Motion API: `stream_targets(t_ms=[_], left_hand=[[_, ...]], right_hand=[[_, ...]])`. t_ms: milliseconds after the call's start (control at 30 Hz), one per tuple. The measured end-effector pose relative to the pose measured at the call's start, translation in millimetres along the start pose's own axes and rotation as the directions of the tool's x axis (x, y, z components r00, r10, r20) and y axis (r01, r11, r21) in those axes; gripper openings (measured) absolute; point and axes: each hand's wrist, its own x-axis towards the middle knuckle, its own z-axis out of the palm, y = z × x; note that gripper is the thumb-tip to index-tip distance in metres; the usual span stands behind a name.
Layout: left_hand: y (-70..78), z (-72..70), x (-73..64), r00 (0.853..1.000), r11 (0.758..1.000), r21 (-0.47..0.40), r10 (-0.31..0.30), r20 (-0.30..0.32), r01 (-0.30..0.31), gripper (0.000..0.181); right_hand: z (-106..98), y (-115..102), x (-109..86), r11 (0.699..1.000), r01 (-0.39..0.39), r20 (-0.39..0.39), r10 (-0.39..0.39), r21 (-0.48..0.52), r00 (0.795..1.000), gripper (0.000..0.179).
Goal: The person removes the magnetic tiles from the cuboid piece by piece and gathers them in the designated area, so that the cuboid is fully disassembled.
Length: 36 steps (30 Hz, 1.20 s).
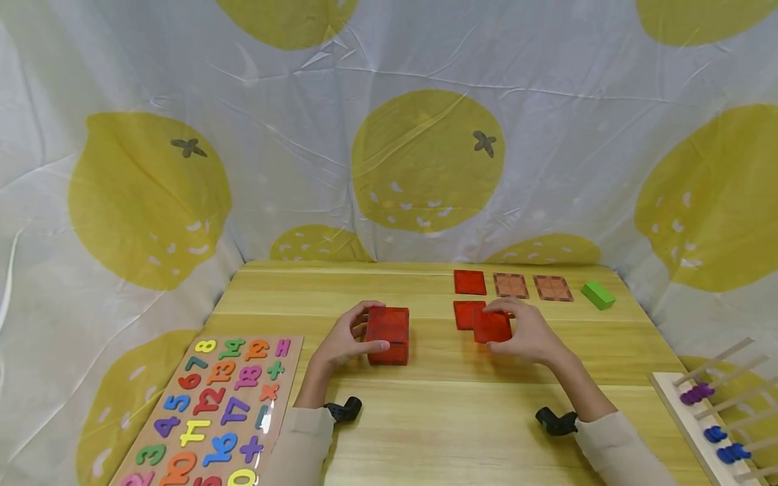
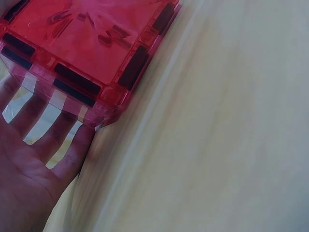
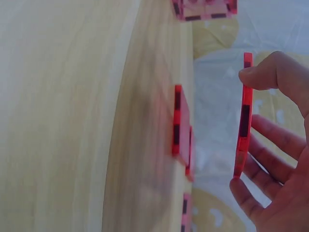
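My left hand (image 1: 342, 343) grips a box of red translucent magnetic tiles (image 1: 387, 325) that stands on the table. Its thumb lies on the near face, and the fingers reach round the left and far sides. In the left wrist view, the box (image 2: 96, 36) shows dark magnet strips along its edges. A single red magnetic tile (image 1: 491, 327) is pinched by my right hand (image 1: 530, 332), held between thumb and fingers. The right wrist view shows this tile (image 3: 245, 116) edge-on, lifted off the table. Just behind it, a second red tile (image 1: 465, 316) lies flat.
Further back lie another red tile (image 1: 470, 282), two brownish window-pattern tiles (image 1: 510, 285) and a green block (image 1: 598, 295). A board of colourful numbers (image 1: 294, 370) fills the left front. At the right edge stands a wooden peg frame (image 1: 673, 390) with beads. A lemon-print curtain (image 1: 292, 169) hangs behind.
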Motion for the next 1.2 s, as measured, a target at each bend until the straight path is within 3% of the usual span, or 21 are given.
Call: stream_targets(t_ms=[400,633,1200], left_hand=[[2.6,0.6,-0.2,1.0,1.0,0.007,-0.002,-0.003,0.002,0.072],[3.7,0.6,-0.7,1.0,1.0,0.011,0.0,-0.005,0.001,0.071],[3.2,-1.0,-1.6,1.0,1.0,0.005,-0.002,0.012,0.002,0.077]], right_hand=[[-17,52,-5.3,0.993,-0.121,0.015,0.121,-0.015,0.993,0.06],[-19,74,-0.3,0.986,-0.152,0.024,0.154,-0.067,0.988,0.057],[-19,72,15.0,0.991,-0.113,0.068,0.118,-0.077,0.991,0.05]])
